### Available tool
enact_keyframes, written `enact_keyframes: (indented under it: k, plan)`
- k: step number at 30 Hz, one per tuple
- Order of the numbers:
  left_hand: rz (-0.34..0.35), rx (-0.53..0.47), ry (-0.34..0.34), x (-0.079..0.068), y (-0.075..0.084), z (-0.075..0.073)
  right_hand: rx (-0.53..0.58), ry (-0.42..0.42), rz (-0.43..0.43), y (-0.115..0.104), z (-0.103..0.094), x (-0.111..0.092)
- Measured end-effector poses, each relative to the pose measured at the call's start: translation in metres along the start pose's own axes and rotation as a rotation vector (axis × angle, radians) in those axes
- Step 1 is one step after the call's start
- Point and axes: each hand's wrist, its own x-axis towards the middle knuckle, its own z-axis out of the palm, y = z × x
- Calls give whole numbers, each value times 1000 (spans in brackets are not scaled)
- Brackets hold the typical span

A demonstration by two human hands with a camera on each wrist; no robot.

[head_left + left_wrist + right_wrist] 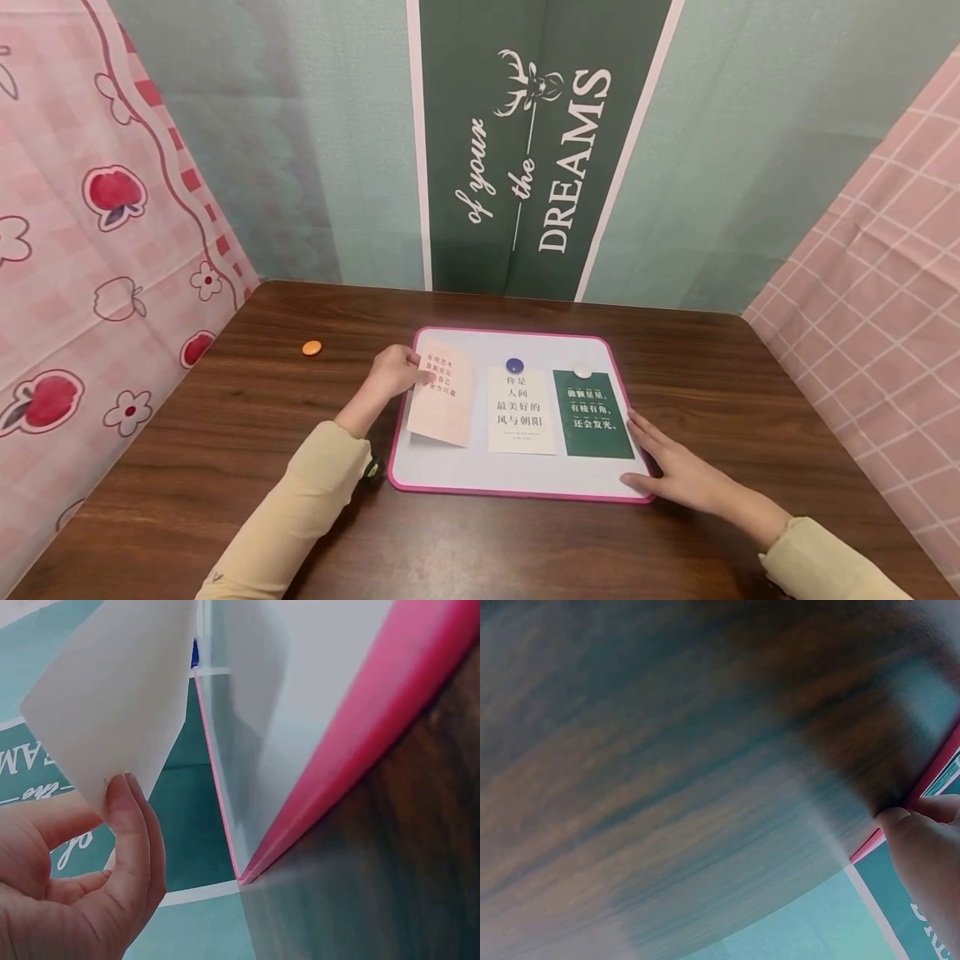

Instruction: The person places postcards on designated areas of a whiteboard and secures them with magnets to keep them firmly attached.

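Note:
My left hand (393, 369) pinches a pale pink card (442, 412) with red printed characters by its left edge. In the left wrist view, the thumb and fingertips hold the blank back of the card (120, 682), which is tilted up off the whiteboard (450, 473). The pink-rimmed whiteboard lies on the table. A cream card (522, 433) with a blue round magnet (514, 365) at its top is in the middle. To its right, a green card (596, 442) has a white magnet (582, 371) at its top. My right hand (678, 475) rests along the board's right edge, its thumb over the white surface.
An orange round magnet (311, 347) lies on the dark wooden table (360, 550), left of the board. A green curtain (360, 167) with white lettering hangs behind, and pink patterned cloths (60, 275) hang on both sides.

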Motion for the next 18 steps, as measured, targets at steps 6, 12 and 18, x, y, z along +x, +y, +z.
enact_keyframes:
  k: [6,12,18]
  plan:
    - [33,87,7,0,-1,7,-2,6,-4,1,0,0]
    - [33,175,32,-2,-1,13,0,8,-5,1,0,0]
    - [20,235,39,-2,-1,16,3,8,-6,1,0,0]
